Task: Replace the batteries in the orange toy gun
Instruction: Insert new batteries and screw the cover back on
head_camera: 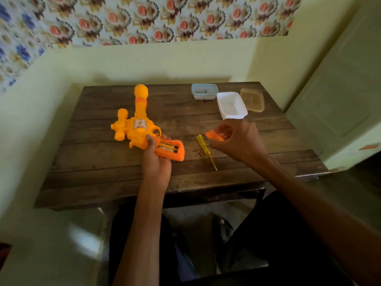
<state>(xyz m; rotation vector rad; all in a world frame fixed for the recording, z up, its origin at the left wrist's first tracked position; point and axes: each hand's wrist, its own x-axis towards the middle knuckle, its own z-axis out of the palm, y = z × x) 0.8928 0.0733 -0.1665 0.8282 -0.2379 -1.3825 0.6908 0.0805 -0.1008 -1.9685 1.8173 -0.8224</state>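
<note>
The orange toy gun lies on the wooden table with its barrel pointing away from the person. The left hand grips its handle, thumb pressed on the body just above the open compartment, fingers curled round from beneath. Two batteries sit exposed in that compartment, just beside the left fingertips, their long axis running along the handle, roughly sideways and a little toward the person. The right hand hovers above the table, well apart to the right, its curled fingers pinching the orange battery cover, so it is not free yet. The left hand is nearer the cells but busy steadying the toy; I judge the right must put the cover down, then reach leftward to lift them out. Between the right fingers and the compartment lies a yellow screwdriver, its tip toward the person, low enough to pass over. Beyond the right fingers stand a white tub, a blue tub holding something small I cannot identify, and an amber tub.
</note>
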